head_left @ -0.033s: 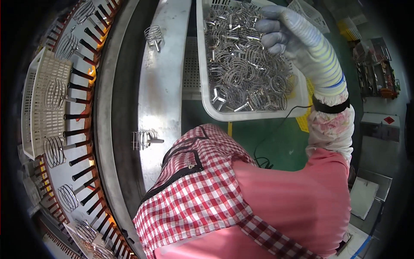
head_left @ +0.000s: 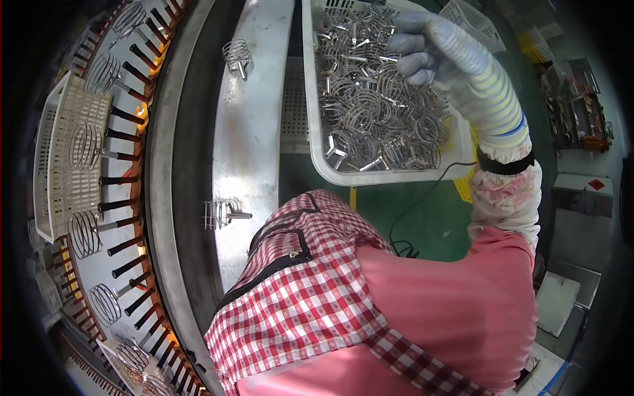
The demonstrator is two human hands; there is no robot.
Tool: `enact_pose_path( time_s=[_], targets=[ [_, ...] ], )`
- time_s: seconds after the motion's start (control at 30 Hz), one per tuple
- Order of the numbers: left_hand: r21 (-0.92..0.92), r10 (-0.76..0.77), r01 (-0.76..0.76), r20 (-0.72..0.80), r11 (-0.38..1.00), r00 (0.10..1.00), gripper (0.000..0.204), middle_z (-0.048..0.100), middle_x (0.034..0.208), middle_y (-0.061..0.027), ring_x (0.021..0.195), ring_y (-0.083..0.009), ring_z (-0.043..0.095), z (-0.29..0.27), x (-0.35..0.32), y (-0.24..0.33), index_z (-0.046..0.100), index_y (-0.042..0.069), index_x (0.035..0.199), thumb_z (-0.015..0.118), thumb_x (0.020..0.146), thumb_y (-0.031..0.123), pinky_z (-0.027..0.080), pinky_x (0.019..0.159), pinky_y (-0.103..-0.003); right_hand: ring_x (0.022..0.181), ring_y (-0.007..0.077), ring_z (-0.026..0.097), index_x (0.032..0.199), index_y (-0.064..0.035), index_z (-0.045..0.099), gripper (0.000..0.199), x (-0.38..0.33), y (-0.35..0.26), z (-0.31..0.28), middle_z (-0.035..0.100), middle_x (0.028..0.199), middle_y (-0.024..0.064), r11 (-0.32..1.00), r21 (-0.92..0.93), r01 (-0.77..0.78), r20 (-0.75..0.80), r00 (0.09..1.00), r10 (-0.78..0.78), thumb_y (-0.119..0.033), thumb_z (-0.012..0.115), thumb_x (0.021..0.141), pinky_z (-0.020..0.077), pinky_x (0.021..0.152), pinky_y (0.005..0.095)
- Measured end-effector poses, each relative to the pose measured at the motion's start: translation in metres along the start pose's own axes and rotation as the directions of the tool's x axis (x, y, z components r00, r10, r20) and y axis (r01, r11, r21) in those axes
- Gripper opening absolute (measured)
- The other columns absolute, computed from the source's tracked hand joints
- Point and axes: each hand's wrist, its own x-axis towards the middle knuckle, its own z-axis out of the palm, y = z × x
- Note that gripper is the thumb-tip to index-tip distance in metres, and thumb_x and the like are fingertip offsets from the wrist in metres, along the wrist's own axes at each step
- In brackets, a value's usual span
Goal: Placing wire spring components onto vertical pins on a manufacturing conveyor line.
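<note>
My right hand (head_left: 439, 56), in a pale striped glove, hangs over the far right side of a white plastic crate (head_left: 383, 177). Its fingers are curled together, and whatever they may hold is hidden behind the glove. Under and beside the fingers lies a deep heap of wire coil pieces (head_left: 370, 109) with short metal stems. Two similar pieces sit apart on a metal ledge left of the crate: an upper coil piece (head_left: 236, 53) with its stem toward me, and a nearer coil piece (head_left: 224, 214) with its stem pointing right. My left hand is out of view.
On the left runs a curved line of dark upright rods (head_left: 119, 180), with orange glow between them and coil pieces (head_left: 84, 234) along it. A cream perforated basket (head_left: 46, 165) stands beyond. A metal ledge (head_left: 246, 138) lies between line and crate. A thin cable (head_left: 422, 206) crosses the green floor.
My right hand has shifted slightly left and down over the crate, its fingers still curled. The coil pieces on the metal ledge keep their places.
</note>
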Motion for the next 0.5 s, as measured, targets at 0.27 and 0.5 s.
enact_pose_path(
  time_s=[0.27,0.5],
  targets=[
    [0.102,0.082,-0.090,0.083,0.991,0.993,0.016,0.063,0.078,-0.0061,0.074,-0.0119,0.057,0.006,0.008,-0.004,0.061,0.002,0.090,0.056,0.089,0.017,0.046,0.065,-0.029,0.081,0.0086,0.060,0.117,-0.0051,0.056,0.041,-0.024,0.067,-0.001,0.063,0.097,0.0032,0.915,-0.288,-0.281,0.046,0.951,0.307,-0.037,0.049,0.093,0.0490,0.070,0.0221],
    [0.161,0.119,-0.128,0.068,0.979,0.991,0.016,0.064,0.079,-0.0064,0.074,-0.0121,0.057,0.000,-0.009,-0.010,0.061,0.002,0.091,0.056,0.089,0.017,0.046,0.065,-0.029,0.082,0.0182,0.061,0.116,-0.0111,0.058,0.031,-0.049,0.206,0.037,0.064,0.097,0.0037,0.753,-0.385,-0.534,0.006,0.814,0.581,-0.028,0.053,0.090,0.0509,0.069,0.0303]
  ],
)
